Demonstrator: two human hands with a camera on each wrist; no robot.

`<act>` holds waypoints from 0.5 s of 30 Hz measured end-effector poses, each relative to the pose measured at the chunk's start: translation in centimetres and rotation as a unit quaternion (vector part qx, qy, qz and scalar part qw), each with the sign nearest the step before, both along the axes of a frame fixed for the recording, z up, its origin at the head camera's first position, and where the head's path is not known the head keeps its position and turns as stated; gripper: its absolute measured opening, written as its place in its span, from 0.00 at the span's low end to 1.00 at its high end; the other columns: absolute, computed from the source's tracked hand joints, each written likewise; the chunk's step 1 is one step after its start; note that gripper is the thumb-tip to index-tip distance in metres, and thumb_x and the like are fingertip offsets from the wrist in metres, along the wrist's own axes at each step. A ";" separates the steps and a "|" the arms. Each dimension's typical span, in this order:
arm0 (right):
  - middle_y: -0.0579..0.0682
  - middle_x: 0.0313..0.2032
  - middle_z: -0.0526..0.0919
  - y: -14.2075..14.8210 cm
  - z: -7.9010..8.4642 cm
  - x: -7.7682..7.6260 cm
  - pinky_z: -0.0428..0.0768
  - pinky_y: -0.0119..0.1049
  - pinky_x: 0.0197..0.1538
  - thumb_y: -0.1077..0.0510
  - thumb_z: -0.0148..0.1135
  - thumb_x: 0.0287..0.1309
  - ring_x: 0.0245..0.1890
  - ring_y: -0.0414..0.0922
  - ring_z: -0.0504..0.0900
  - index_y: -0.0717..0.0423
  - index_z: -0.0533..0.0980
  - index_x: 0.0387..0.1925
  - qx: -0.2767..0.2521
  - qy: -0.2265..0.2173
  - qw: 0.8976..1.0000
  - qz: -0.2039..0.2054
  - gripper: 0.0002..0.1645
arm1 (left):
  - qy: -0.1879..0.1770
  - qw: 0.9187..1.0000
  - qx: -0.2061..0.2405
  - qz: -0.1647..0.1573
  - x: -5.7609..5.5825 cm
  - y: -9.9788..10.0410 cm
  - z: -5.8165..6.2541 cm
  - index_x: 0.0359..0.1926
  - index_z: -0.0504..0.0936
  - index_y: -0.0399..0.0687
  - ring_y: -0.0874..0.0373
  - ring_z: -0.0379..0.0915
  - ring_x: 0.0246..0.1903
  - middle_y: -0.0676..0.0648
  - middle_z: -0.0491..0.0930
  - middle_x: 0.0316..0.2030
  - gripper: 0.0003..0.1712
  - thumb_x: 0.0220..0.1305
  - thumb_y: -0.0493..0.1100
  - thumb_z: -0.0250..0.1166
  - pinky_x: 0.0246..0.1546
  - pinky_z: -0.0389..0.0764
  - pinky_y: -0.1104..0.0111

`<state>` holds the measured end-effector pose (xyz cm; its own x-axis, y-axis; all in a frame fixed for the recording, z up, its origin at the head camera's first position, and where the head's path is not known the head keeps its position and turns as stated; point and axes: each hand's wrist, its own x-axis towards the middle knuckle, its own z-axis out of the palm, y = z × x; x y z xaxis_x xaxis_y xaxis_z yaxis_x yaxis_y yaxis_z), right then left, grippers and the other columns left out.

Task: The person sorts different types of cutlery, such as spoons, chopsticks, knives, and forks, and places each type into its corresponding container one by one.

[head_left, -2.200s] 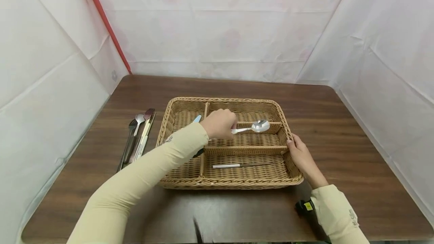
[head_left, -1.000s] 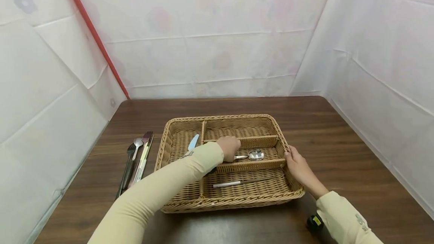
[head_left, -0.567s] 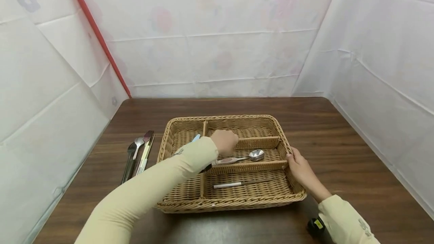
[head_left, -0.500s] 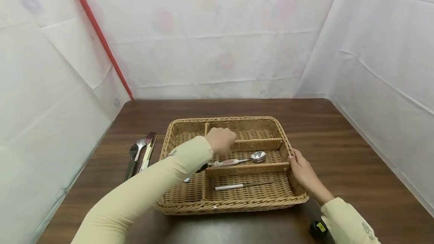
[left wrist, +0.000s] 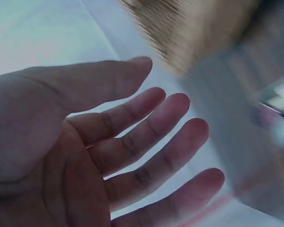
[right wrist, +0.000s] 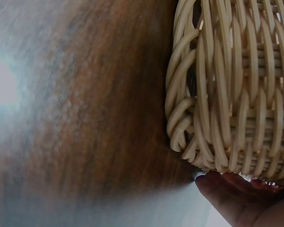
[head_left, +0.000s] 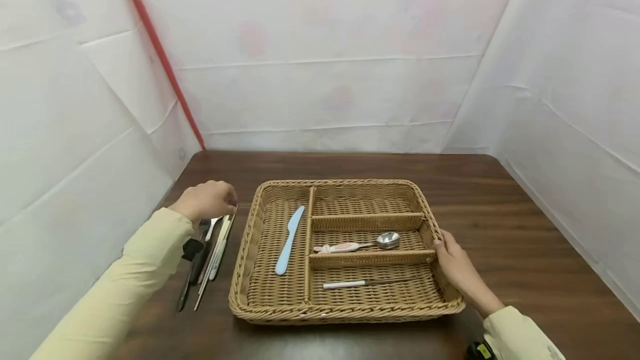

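Note:
My left hand hovers over the cutlery at the table's left. In the left wrist view its fingers are relaxed and spread, with nothing held. Beneath it lie a black fork, a spoon partly covered by the hand, and chopsticks; the purple fork seen earlier is hidden. My right hand grips the right rim of the wicker basket, thumb on the edge. The right wrist view shows the right hand's fingers against the basket's outside. A spoon with a rabbit handle lies in the middle right compartment.
A light blue knife lies in the basket's long left compartment. The front right compartment holds a white-handled thin stick. Woven dividers separate the compartments. White sheeting encloses the dark wooden table.
My left hand put the rabbit-handled spoon into the middle right compartment, let it go, and moved left out of the basket to the cutlery. The right hand stays on the rim.

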<state>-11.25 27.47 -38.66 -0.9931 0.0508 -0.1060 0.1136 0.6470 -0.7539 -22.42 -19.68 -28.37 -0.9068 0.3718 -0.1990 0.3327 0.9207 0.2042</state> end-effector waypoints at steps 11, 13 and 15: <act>0.77 0.59 0.64 0.5 -0.4 0.6 0.59 0.62 0.61 0.50 0.30 0.75 0.62 0.69 0.61 0.71 0.47 0.69 -0.020 -0.007 1.000 0.000 0.33 | -0.063 0.991 -0.003 0.119 0.0 -5.0 -4.9 0.29 0.77 0.40 0.55 0.66 0.19 0.46 0.73 0.22 0.06 0.55 0.39 0.59 0.21 0.68 0.61; 0.77 0.61 0.60 0.4 -0.4 0.5 0.58 0.63 0.61 0.50 0.30 0.75 0.63 0.70 0.58 0.71 0.47 0.69 -0.021 -0.005 1.000 0.003 0.33 | -0.061 0.990 -0.004 0.130 0.2 -5.2 -5.4 0.30 0.77 0.39 0.52 0.68 0.21 0.45 0.75 0.24 0.06 0.53 0.39 0.60 0.23 0.69 0.59; 0.77 0.61 0.60 0.4 -0.4 0.3 0.58 0.63 0.61 0.51 0.30 0.75 0.63 0.70 0.57 0.71 0.47 0.69 -0.022 0.000 1.000 0.005 0.33 | -0.056 0.989 -0.003 0.139 0.3 -5.3 -5.8 0.31 0.76 0.36 0.51 0.70 0.21 0.43 0.76 0.25 0.08 0.52 0.38 0.61 0.23 0.70 0.58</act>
<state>-10.97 27.83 -39.07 -0.9935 0.0362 -0.1081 0.1074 0.6139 -0.7821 -22.07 -25.00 -34.17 -0.9459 0.1089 -0.3057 0.0415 0.9749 0.2188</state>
